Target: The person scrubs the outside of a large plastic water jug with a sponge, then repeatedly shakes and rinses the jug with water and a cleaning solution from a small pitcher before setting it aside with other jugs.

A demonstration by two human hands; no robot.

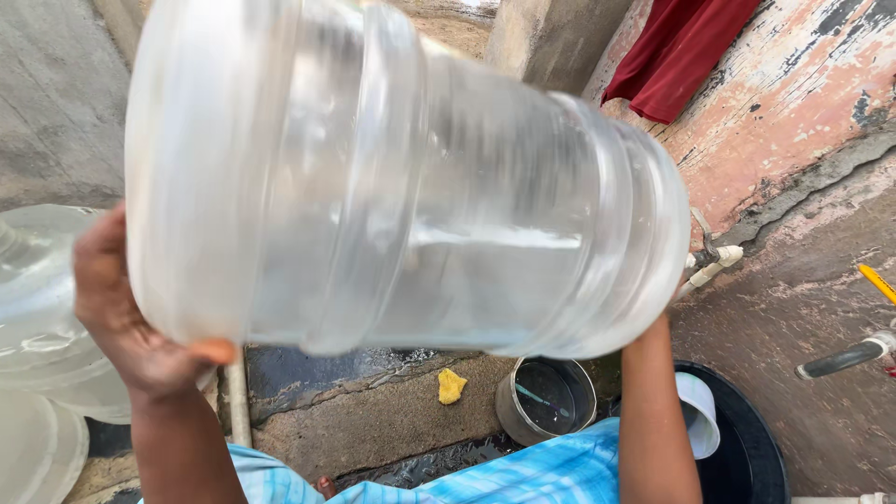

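Clear plastic water jug (pixel 401 177) held sideways; left hand (pixel 126 317) fingers grasping base at 8 o'clock, right hand hidden behind jug at 4 o'clock, grip unclear.

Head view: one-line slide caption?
Both hands, left hand and right, hold a large clear water jug sideways above a small bucket, yellow sponge and black basin.

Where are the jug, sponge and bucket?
jug (pixel 401 177), head view, middle of its clear side.
sponge (pixel 452 385), head view, centre of the yellow piece.
bucket (pixel 510 411), head view, left outer wall.
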